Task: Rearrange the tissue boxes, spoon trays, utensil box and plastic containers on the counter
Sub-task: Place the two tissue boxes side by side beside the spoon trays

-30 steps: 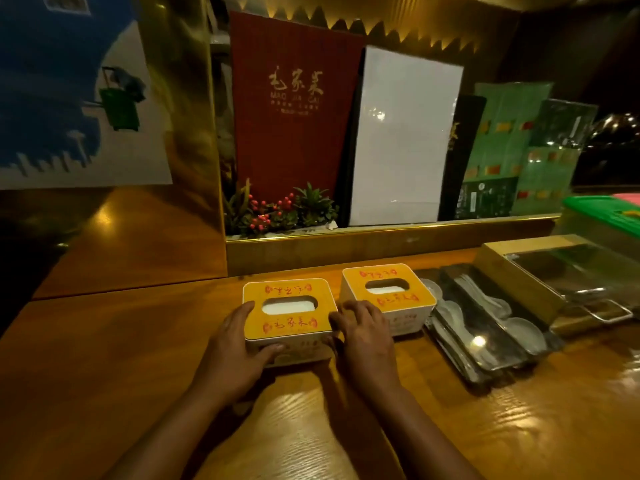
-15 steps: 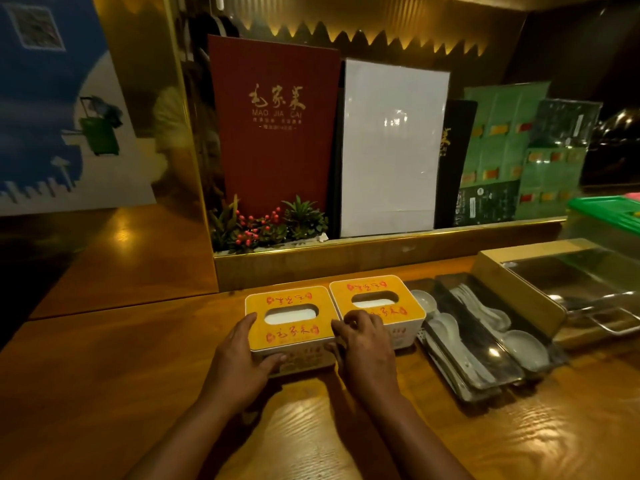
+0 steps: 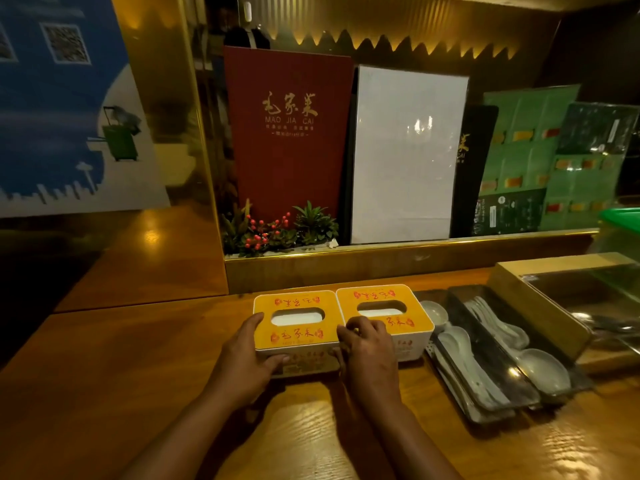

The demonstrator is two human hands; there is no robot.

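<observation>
Two tissue boxes with orange lids stand side by side on the wooden counter. My left hand (image 3: 247, 355) and my right hand (image 3: 367, 355) grip the left tissue box (image 3: 298, 336) at its two near corners. The right tissue box (image 3: 381, 308) touches it, and my right fingers lie partly over its near corner. Right of them lie two dark spoon trays (image 3: 485, 351) holding white spoons. Further right stands the utensil box (image 3: 543, 306) with a clear lid. A green-lidded plastic container (image 3: 620, 220) shows at the right edge.
A raised ledge (image 3: 398, 258) runs behind the boxes, carrying a red menu (image 3: 289, 133), a white board (image 3: 405, 154), green menu sheets and a small planter with red berries (image 3: 277, 230). Bare counter (image 3: 121, 375) stretches left and toward me.
The left tissue box has slid right and back, so the gap closed and it now sits flush against the right box. Both hands stayed on it.
</observation>
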